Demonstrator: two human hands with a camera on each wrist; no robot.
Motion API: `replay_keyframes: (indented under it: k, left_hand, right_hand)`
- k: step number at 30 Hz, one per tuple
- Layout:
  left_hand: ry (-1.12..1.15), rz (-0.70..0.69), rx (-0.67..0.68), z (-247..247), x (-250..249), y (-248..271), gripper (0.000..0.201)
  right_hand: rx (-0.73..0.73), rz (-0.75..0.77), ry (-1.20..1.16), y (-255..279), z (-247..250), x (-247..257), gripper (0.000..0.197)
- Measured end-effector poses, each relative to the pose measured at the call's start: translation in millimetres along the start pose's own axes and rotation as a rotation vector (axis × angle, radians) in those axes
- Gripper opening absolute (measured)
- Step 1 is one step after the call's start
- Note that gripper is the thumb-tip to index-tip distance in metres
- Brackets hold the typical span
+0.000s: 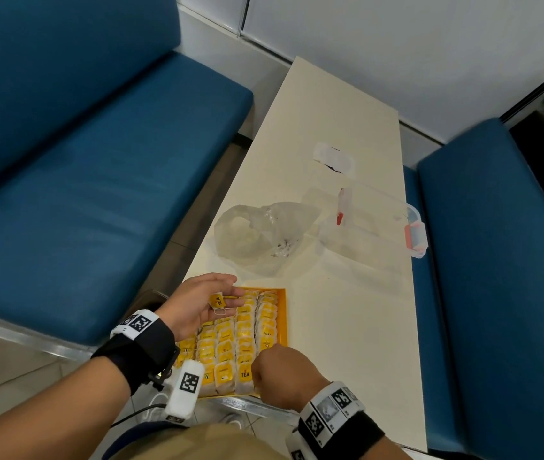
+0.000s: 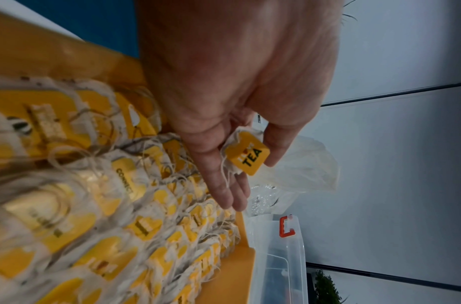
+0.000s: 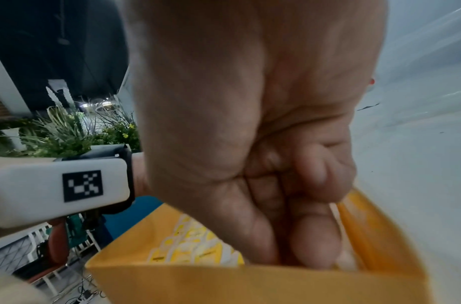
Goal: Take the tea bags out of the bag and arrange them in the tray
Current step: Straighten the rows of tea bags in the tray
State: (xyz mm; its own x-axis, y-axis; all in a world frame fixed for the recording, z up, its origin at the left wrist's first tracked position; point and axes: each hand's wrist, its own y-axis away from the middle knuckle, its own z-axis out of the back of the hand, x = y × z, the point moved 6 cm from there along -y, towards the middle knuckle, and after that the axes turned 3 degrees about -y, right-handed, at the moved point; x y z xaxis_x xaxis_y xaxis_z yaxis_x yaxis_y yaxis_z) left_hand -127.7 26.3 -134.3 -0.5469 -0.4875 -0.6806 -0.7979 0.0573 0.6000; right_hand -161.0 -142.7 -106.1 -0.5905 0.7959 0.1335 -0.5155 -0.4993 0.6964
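A yellow tray (image 1: 284, 313) at the table's near edge holds rows of tea bags (image 1: 240, 340) with yellow tags. My left hand (image 1: 230, 290) hovers palm up over the tray's far left corner. It pinches one tea bag (image 1: 216, 301) between thumb and fingers; its tag (image 2: 250, 156) reads TEA and a string hangs from it. My right hand (image 1: 277, 370) is curled into a fist at the tray's near right corner. Its fingers (image 3: 312, 242) dip inside the tray wall (image 3: 224, 283), and I see nothing held in them. A crumpled clear plastic bag (image 1: 264, 237) lies beyond the tray and looks empty.
A clear plastic box (image 1: 373, 227) with red latches stands right of the bag, and its lid (image 1: 333, 157) lies farther back. The narrow cream table (image 1: 347, 327) runs between two blue benches (image 1: 81, 194) (image 1: 496, 260). The tray overhangs the table's near edge.
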Motion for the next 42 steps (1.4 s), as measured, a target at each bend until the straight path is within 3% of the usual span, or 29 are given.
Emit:
replay_keyframes:
  k: [3,6,13,21,24,26,28,30,33,35,38,42]
  left_hand:
    - [0.002,0.000,0.005,0.3,-0.4,0.1,0.026]
    - [0.006,0.004,0.002,0.5,-0.2,-0.5,0.027]
    - [0.014,0.014,0.005,0.8,-0.3,-0.9,0.027]
    - [0.006,0.021,0.012,-0.1,-1.1,-0.1,0.027]
    - [-0.001,0.024,0.017,-0.7,-1.6,0.5,0.026]
    - [0.006,0.030,0.037,-3.9,-2.6,2.2,0.026]
    - [0.021,0.037,0.063,-9.1,-3.9,4.2,0.025]
    - [0.034,0.044,0.080,-15.5,-4.9,5.4,0.026]
    - [0.074,0.034,0.106,-27.8,-6.0,4.7,0.031]
    - [0.114,0.020,0.113,-35.2,-7.6,3.6,0.032]
    - [0.138,0.011,0.105,-42.6,-9.9,1.5,0.035]
    - [0.139,0.035,0.166,-57.9,-13.3,3.3,0.054]
  right_hand:
    - [0.063,0.013,0.000,-8.3,-3.0,5.3,0.012]
    - [0.107,0.008,0.006,-12.6,-9.0,5.8,0.028]
    - [0.109,-0.086,-0.087,-13.1,-14.8,1.8,0.032]
    - [0.071,-0.125,-0.152,-3.2,-14.8,1.3,0.014]
    - [0.074,-0.126,-0.160,-1.8,-14.9,-2.9,0.022]
    - [0.058,-0.120,-0.170,-1.7,-12.2,-5.4,0.014]
    - [-0.017,-0.116,-0.204,-0.2,-0.5,-8.5,0.011]
    - [-0.196,-0.095,-0.273,2.3,24.7,-11.6,0.016]
    - [-0.522,-0.092,-0.559,7.5,68.7,-19.9,0.016]
    - [-0.659,0.000,-0.691,8.4,89.8,-19.8,0.024]
    - [-0.706,0.129,-0.598,8.1,104.4,-10.5,0.037]
    - [-0.692,0.056,-0.524,-1.4,103.8,-9.4,0.046]
